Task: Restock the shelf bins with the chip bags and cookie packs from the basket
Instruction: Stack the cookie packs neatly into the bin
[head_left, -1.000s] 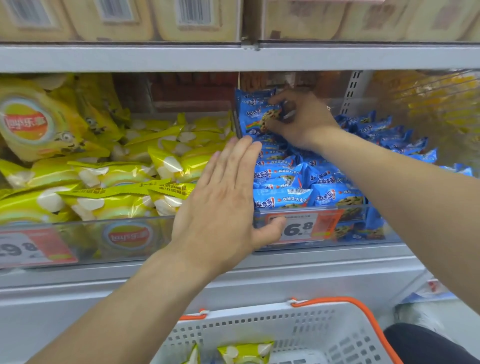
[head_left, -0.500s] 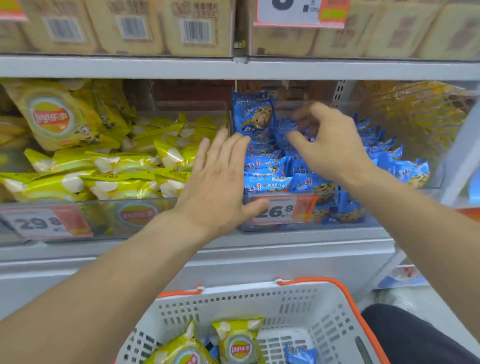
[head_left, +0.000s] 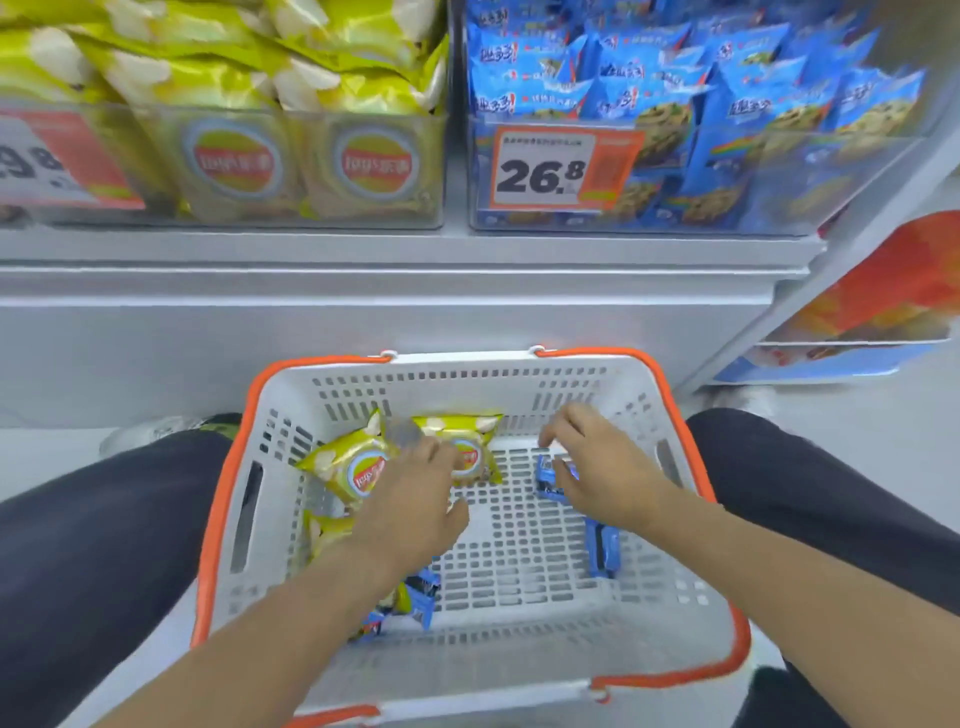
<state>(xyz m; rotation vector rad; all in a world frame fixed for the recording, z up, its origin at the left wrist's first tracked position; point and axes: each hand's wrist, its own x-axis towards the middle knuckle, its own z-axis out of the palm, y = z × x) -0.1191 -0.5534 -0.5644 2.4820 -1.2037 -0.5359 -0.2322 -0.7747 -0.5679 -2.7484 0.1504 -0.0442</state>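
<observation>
Having left the shelf bins (head_left: 675, 176), both hands are now lowered into the basket (head_left: 644, 410): the left hand (head_left: 415, 499) is spread over the chip bags (head_left: 348, 467) near the far-left corner, gripping nothing yet, and the right hand (head_left: 597, 467) is curled onto a blue cookie pack (head_left: 548, 480), so another restocking pickup is judged begun.

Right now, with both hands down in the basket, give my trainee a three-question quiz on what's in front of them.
1. True or false: the left hand is over the yellow chip bags in the basket.
2. Which bin carries the 26.8 price tag?
A. the chip bin
B. the cookie bin
C. neither
3. Fill in: the right hand is reaching onto a ____ cookie pack.

Key:
1. True. It hovers over them; whether it grips one cannot be told.
2. B, the bin to the right, filled with blue packs.
3. Blue. It lies on the basket floor under the fingers.
</observation>
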